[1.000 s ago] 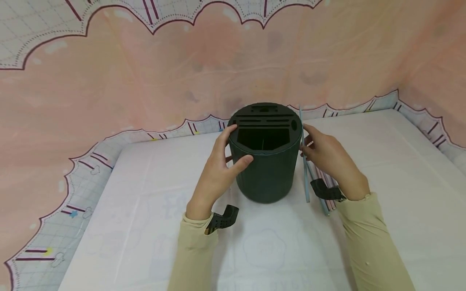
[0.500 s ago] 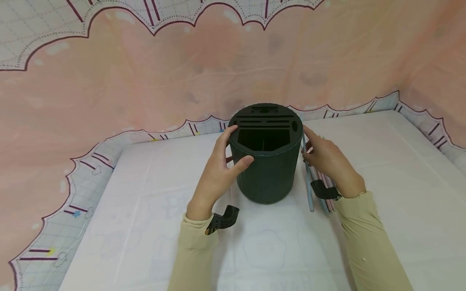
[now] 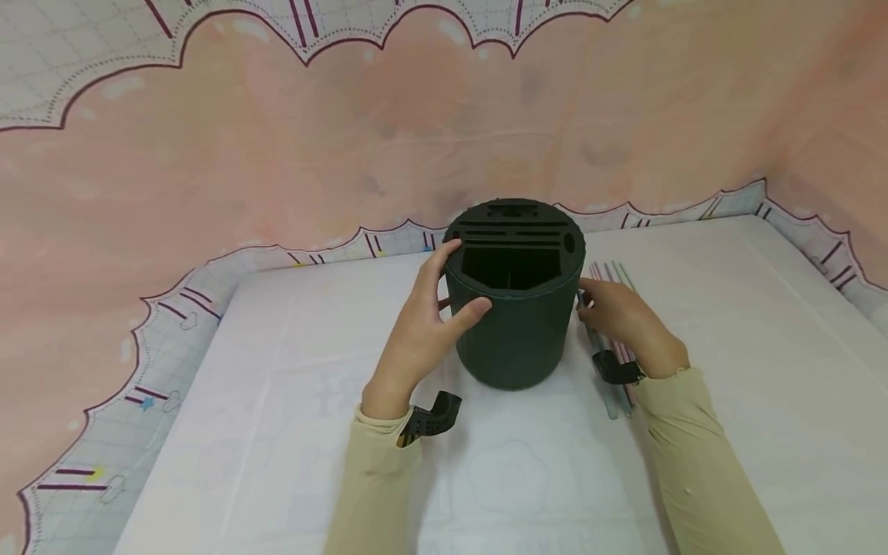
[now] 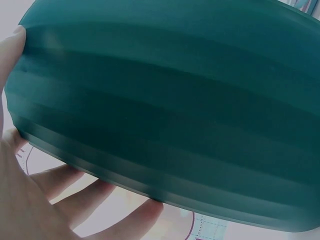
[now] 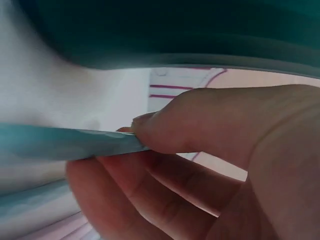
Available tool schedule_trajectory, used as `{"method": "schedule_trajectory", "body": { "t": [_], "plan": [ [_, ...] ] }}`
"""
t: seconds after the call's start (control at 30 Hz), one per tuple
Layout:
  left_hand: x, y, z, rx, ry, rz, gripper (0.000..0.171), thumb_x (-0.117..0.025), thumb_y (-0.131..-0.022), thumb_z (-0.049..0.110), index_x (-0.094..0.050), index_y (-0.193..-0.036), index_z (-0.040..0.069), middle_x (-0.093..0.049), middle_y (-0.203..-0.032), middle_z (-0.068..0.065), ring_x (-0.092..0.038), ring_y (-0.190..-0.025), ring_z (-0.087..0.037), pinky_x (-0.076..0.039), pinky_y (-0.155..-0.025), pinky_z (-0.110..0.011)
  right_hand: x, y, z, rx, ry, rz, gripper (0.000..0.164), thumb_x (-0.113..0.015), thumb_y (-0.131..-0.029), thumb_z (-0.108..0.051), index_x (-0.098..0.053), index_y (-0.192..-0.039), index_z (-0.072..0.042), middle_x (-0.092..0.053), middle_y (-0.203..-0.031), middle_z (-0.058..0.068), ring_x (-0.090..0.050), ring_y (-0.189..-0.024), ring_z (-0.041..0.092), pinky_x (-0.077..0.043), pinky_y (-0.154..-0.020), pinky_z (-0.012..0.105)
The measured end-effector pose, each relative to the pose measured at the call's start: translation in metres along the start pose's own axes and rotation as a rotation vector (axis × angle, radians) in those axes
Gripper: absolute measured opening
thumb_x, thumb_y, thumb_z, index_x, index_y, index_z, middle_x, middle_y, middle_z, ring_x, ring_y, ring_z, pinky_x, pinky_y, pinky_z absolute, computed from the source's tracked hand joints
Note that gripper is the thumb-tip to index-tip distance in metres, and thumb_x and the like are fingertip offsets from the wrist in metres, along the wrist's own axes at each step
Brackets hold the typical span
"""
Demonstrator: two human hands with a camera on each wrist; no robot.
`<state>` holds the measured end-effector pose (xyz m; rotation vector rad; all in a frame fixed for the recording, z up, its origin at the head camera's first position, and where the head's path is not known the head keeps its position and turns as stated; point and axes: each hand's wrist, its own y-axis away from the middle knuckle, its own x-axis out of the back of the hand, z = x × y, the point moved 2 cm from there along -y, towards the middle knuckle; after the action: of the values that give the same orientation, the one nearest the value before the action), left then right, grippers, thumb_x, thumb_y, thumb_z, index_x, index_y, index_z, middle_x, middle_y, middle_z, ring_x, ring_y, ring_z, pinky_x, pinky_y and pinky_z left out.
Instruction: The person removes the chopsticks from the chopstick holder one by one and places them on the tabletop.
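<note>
A dark green round utensil holder (image 3: 509, 339) stands upright on the table, its top cut with narrow slots, a round hole and one wide opening. My left hand (image 3: 416, 339) grips its left side near the rim, thumb on the front and fingers around the back; the left wrist view shows fingertips against the ribbed wall of the holder (image 4: 165, 110). At the holder's right side, my right hand (image 3: 627, 316) pinches a light blue chopstick (image 5: 65, 142) between thumb and fingers. The chopstick slants down toward the table's front, its far end hidden by the hand.
Several pink, blue and green chopsticks (image 3: 609, 271) lie side by side under and behind the right hand. A white cloth (image 3: 277, 432) covers the table. Patterned peach fabric (image 3: 388, 169) hangs behind the table's back edge.
My right hand has lowered beside the holder, bringing the blue chopstick down from a steep stance near the rim toward the other chopsticks. The left hand keeps its grip.
</note>
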<state>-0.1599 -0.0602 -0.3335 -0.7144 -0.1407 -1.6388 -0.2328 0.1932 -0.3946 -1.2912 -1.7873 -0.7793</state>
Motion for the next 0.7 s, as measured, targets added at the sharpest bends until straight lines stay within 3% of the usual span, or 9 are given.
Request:
{"method": "schedule_trajectory", "body": {
  "t": [0.17, 0.3, 0.53, 0.7],
  "plan": [
    [0.002, 0.007, 0.019, 0.025, 0.037, -0.014, 0.071, -0.060, -0.083, 0.040, -0.021, -0.141, 0.029, -0.022, -0.143, 0.008, -0.025, -0.127, -0.007, -0.037, -0.096, -0.038, -0.008, -0.002, 0.007, -0.065, 0.014, -0.059, 0.032, -0.056, -0.084, -0.005, -0.053, -0.116, -0.005, -0.058, -0.094, 0.016, -0.051, -0.073, 0.026, -0.043, -0.058, 0.033],
    [-0.001, 0.005, 0.021, 0.019, 0.034, -0.020, 0.071, -0.061, -0.084, 0.038, -0.021, -0.141, 0.027, -0.023, -0.143, 0.007, -0.025, -0.127, -0.007, -0.038, -0.096, -0.038, -0.012, -0.002, 0.019, -0.067, 0.025, -0.037, 0.032, -0.059, -0.082, -0.005, -0.055, -0.114, -0.004, -0.058, -0.091, 0.016, -0.050, -0.073, 0.027, -0.043, -0.060, 0.035],
    [-0.023, -0.006, -0.001, -0.003, 0.025, -0.056, 0.073, -0.059, -0.079, 0.051, -0.017, -0.138, 0.041, -0.019, -0.142, 0.016, -0.023, -0.127, -0.003, -0.039, -0.095, -0.036, -0.016, 0.005, 0.045, -0.079, 0.051, -0.009, 0.028, -0.063, -0.079, -0.004, -0.057, -0.106, -0.002, -0.054, -0.076, 0.011, -0.047, -0.067, 0.025, -0.039, -0.054, 0.033],
    [-0.029, -0.008, -0.015, -0.017, 0.003, -0.032, 0.073, -0.057, -0.077, 0.057, -0.014, -0.135, 0.048, -0.018, -0.141, 0.019, -0.023, -0.127, -0.002, -0.040, -0.093, -0.035, -0.020, 0.004, 0.048, -0.025, 0.038, -0.010, 0.027, -0.063, -0.077, 0.000, -0.060, -0.104, 0.000, -0.053, -0.072, 0.010, -0.046, -0.064, 0.024, -0.039, -0.051, 0.032]
  ]
}}
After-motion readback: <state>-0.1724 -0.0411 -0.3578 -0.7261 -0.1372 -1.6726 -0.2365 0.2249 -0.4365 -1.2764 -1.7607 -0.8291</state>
